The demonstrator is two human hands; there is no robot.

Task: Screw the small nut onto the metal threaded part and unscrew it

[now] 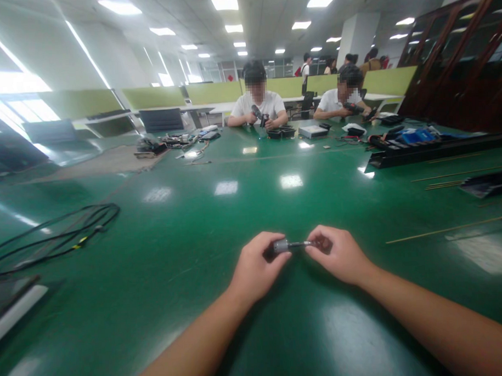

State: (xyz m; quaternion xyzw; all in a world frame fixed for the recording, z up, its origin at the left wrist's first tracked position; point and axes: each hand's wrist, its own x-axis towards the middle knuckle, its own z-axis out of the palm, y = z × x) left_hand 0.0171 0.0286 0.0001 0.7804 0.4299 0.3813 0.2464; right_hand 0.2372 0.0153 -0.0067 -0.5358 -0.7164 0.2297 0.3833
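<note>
Between my hands, just above the green table (186,212), lies a small tool with a grey cylindrical body (281,246) and a thin dark shaft (296,244). My left hand (257,264) is closed around the grey body, thumb below and fingers above. At the shaft's silvery right end, my right hand (338,253) pinches with thumb and fingertips. The tool is roughly level, pointing right. Its left end is hidden in my left hand.
Black cables (91,215) lie coiled at the left, near a flat device (16,306). Thin brass-coloured rods (442,233) and a long black channel (439,148) are at the right. Two people (258,105) work across the table among tools and parts.
</note>
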